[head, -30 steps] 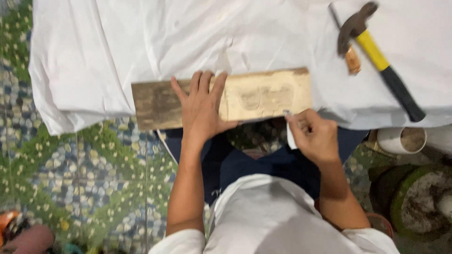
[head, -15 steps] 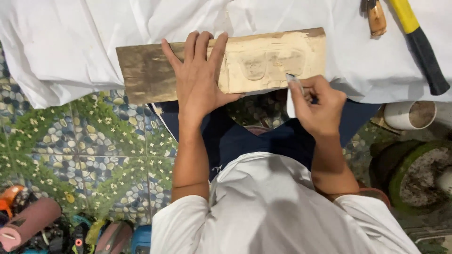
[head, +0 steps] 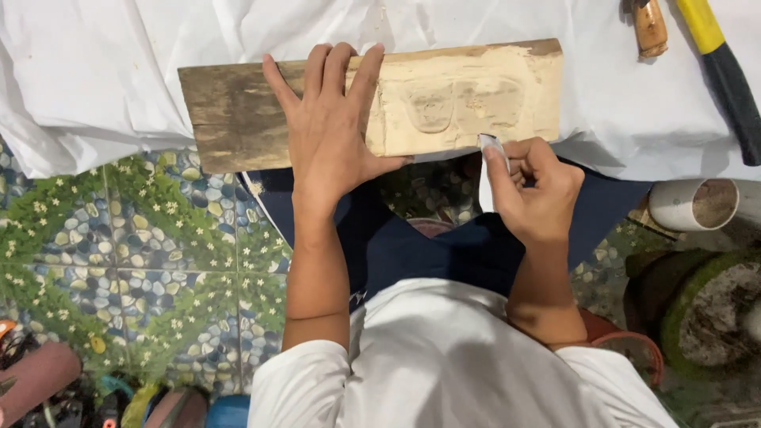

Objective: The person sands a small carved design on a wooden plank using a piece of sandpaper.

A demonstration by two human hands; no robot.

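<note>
Wooden plank [head: 468, 99]: on white-covered surface [head: 119, 71], near edge. L hand [head: 333, 131]: flat on plank, grip open. R hand [head: 535, 190]: grip closed on carving tool [head: 491, 147], tip at plank's lower edge. Hammer [head: 725, 63]: top right.

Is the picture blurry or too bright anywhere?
Head view: the white sheet is glary and nearly washed out; the wooden plank and left hand look sharp; the small blade in the right hand is slightly soft; soft shadows lie under the plank's near edge.
</note>
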